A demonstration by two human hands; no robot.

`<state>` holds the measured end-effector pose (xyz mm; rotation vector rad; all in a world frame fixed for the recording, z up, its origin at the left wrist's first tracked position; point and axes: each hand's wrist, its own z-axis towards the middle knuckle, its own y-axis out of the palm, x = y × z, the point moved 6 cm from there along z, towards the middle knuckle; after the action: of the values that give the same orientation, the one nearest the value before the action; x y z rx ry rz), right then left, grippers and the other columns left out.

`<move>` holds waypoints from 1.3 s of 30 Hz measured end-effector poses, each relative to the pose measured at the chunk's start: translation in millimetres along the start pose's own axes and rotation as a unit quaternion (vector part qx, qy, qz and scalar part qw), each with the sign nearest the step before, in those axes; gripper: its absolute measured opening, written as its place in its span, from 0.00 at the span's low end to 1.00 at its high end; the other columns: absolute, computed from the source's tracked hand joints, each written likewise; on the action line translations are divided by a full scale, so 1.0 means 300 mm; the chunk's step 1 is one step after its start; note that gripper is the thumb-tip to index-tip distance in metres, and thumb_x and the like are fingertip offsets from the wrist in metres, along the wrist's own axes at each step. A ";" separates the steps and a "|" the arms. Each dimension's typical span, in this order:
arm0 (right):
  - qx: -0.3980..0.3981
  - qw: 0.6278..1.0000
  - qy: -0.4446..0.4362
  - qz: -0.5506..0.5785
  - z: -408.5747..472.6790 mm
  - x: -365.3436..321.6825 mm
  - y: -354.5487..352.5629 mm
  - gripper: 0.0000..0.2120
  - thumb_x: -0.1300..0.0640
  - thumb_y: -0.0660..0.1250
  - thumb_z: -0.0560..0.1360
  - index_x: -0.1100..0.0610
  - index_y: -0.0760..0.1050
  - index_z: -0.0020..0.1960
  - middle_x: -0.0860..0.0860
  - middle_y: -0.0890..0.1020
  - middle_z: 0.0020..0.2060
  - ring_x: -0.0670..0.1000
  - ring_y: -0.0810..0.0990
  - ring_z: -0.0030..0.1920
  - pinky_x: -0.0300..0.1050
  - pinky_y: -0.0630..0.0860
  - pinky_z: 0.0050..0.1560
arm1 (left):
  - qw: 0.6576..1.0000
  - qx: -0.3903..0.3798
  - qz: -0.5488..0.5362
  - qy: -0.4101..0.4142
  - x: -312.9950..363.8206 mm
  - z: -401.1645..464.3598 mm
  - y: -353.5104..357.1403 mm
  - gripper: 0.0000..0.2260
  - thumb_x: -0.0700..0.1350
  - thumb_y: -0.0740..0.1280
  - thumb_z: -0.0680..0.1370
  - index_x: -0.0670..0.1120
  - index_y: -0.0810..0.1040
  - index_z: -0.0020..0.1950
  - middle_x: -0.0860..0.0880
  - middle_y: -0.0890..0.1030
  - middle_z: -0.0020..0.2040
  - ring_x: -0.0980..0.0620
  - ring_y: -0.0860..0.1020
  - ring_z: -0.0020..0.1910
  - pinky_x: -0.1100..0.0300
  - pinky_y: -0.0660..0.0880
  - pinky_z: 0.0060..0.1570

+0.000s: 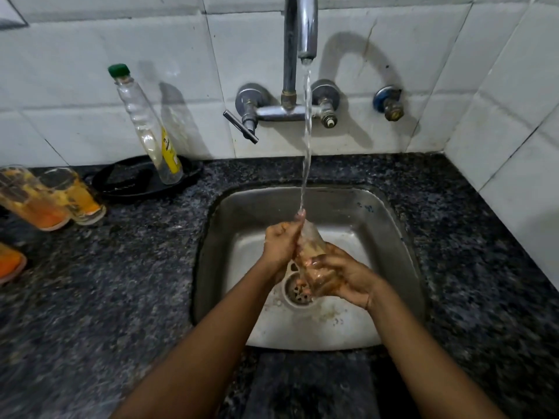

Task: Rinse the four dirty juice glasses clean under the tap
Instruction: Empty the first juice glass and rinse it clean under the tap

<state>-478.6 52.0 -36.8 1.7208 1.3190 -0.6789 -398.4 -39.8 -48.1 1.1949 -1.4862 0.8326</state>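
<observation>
Gripped in both hands over the steel sink [390, 225]: one juice glass [313, 255], tilted, mouth up toward the falling stream [308, 131] from the tap [307, 25]. Right hand [344, 276] wrapped round the lower body and base, fingers curled on the glass and seen through it. Left hand [279, 244] curled against the glass's left side near the rim, fingertips at the mouth where the water lands; whether inside the mouth or only on the rim, cannot tell. Drain [298, 290] just below the glass.

On the dark granite counter [151, 282], far left: two juice-stained glasses [50, 199] touching side by side, orange residue at their bottoms. Nearer, at the left edge, an orange-bottomed piece [10, 263], mostly cut off. Behind, a black tray [133, 181] with a green-capped clear bottle [148, 125] standing on it, leaning in the wide view.
</observation>
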 end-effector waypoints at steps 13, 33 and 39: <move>0.077 0.973 -0.035 -0.214 0.062 -0.035 0.007 0.37 0.61 0.72 0.66 0.46 0.60 0.70 0.55 0.80 0.51 0.57 0.81 0.48 0.50 0.79 0.42 | 0.995 0.022 0.098 -0.023 0.034 0.056 -0.010 0.19 0.56 0.63 0.77 0.42 0.78 0.37 0.41 0.79 0.35 0.45 0.76 0.35 0.51 0.76 0.40; 0.120 0.983 -0.026 -0.134 0.046 0.005 -0.005 0.28 0.64 0.70 0.68 0.54 0.65 0.65 0.57 0.81 0.49 0.56 0.83 0.44 0.48 0.80 0.41 | 0.995 0.010 0.095 -0.004 0.046 0.059 0.009 0.22 0.51 0.63 0.78 0.45 0.67 0.25 0.48 0.68 0.23 0.55 0.66 0.20 0.63 0.67 0.27; 0.200 0.896 -0.075 -0.390 0.075 -0.076 0.004 0.34 0.53 0.75 0.65 0.57 0.64 0.66 0.57 0.79 0.52 0.58 0.81 0.48 0.49 0.79 0.43 | 0.981 0.054 0.186 0.034 0.103 0.106 0.008 0.21 0.52 0.65 0.76 0.45 0.71 0.26 0.45 0.74 0.27 0.47 0.72 0.28 0.57 0.72 0.34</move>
<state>-482.7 21.4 -29.1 1.3454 1.8537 -1.5981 -409.4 -76.5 -26.1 0.9675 -1.6512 1.2048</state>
